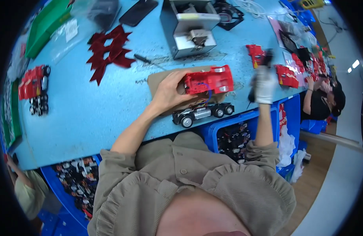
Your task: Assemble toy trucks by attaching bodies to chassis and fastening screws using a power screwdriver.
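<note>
My left hand point(169, 90) grips the left end of a red toy truck body point(191, 84), which lies with its hollow inside showing. Blue and other wires point(208, 96) run from it to a black wheeled chassis point(203, 113) standing at the table's front edge. Beneath the body lies a brown cloth-like pad point(156, 80). To the right, my right hand point(264, 88) wears a white glove and is smeared by motion. It is closed around a black handheld tool point(252, 90) with a thin tip; blur hides the tool's exact kind.
Behind the pad stand a grey metal box point(169, 35) and a screwdriver point(144, 59). Dark red bows point(110, 55) lie left of it. A finished-looking red truck point(32, 84) stands far left. Red bodies point(286, 76) lie right. Blue bins point(213, 135) sit below the edge. Another person point(323, 100) works at right.
</note>
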Demonstrator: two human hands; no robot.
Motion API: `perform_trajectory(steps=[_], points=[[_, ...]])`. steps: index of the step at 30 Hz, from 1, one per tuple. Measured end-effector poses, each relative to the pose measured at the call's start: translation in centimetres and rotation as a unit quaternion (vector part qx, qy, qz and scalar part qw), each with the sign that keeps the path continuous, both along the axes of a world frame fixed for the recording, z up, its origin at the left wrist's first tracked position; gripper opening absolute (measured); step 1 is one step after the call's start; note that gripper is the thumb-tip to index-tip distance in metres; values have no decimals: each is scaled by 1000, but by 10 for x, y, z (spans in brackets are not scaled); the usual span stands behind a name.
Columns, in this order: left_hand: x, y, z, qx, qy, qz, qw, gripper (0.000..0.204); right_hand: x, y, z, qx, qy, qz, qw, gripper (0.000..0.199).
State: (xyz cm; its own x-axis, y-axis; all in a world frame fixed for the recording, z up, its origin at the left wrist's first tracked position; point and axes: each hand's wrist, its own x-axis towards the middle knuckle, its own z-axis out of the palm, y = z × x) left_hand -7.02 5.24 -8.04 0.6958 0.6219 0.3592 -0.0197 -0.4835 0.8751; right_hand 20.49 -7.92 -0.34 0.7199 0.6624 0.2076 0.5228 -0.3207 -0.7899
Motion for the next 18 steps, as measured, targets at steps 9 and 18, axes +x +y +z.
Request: perform_trajectory(steps=[9, 18], points=[[-4, -4, 0, -41, -28, -15, 999, 57, -42, -40, -43, -139, -200, -53, 968, 35], [-77, 20, 102, 320, 94, -56, 941, 62, -138, -66, -75, 67, 40, 284, 956, 29]])
